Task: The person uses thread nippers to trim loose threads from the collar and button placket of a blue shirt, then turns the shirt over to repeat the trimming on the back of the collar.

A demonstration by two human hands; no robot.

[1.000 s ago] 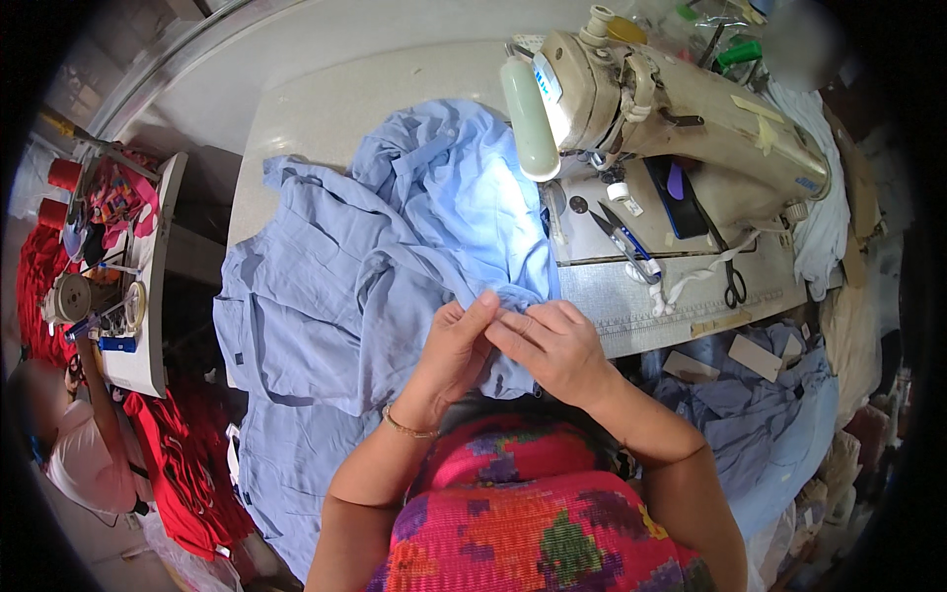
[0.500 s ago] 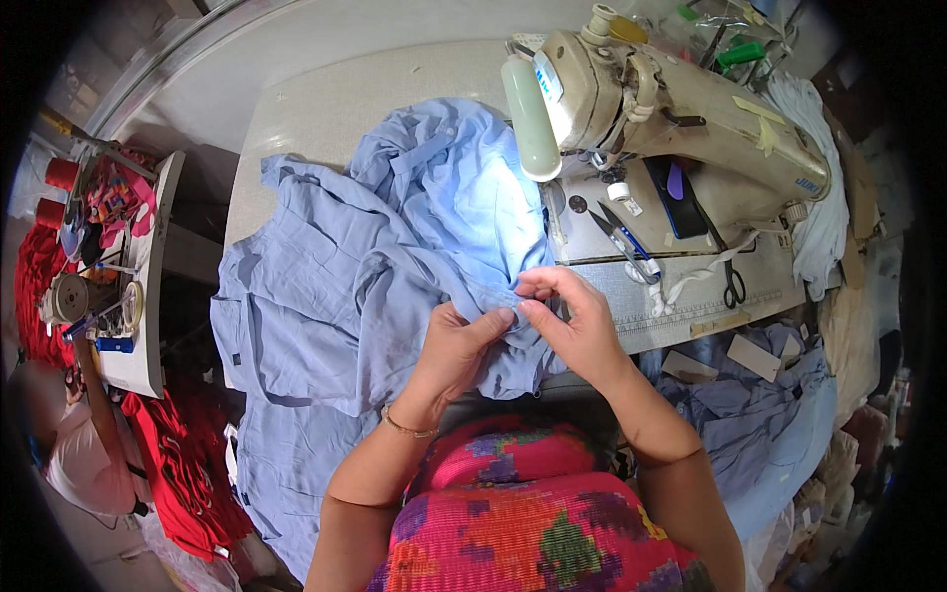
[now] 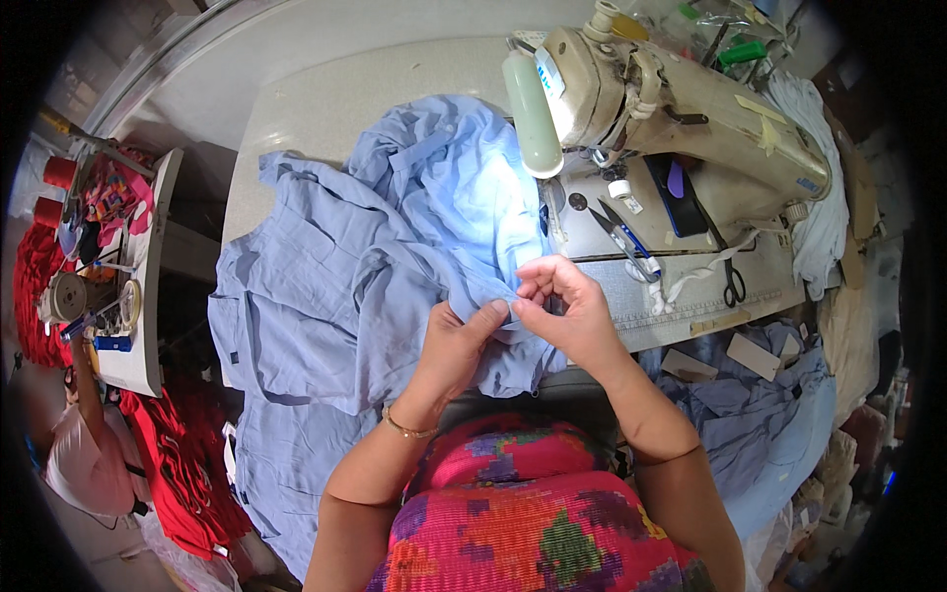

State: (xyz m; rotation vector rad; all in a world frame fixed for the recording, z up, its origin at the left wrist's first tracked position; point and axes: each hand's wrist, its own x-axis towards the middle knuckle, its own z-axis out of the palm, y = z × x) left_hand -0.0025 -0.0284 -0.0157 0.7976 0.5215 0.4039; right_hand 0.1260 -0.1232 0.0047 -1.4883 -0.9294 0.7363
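Note:
A light blue garment (image 3: 306, 257) lies rumpled over the table and hangs down past its front edge. My left hand (image 3: 462, 340) is closed on the cloth, thumb on top and the other fingers hidden beneath. Close beside it, my right hand (image 3: 567, 311) pinches the same cloth between thumb and fingertips, its other fingers curled. What sits between those fingertips is too small to make out. Right of my hands stands a sewing machine (image 3: 681, 109), its pale green lamp (image 3: 533, 118) shining on the garment.
Thread snips (image 3: 631, 242), black scissors (image 3: 732, 281) and a dark phone (image 3: 681, 202) lie by the machine. Blue garments with tags (image 3: 755, 414) are heaped at the lower right. At left are red garments (image 3: 182, 464), a white table (image 3: 148, 335) and another person's arm (image 3: 87, 390).
My right hand has shifted very slightly, its fingers curling a little more over the cloth. My left hand stays almost where it was. The person at left has moved a little.

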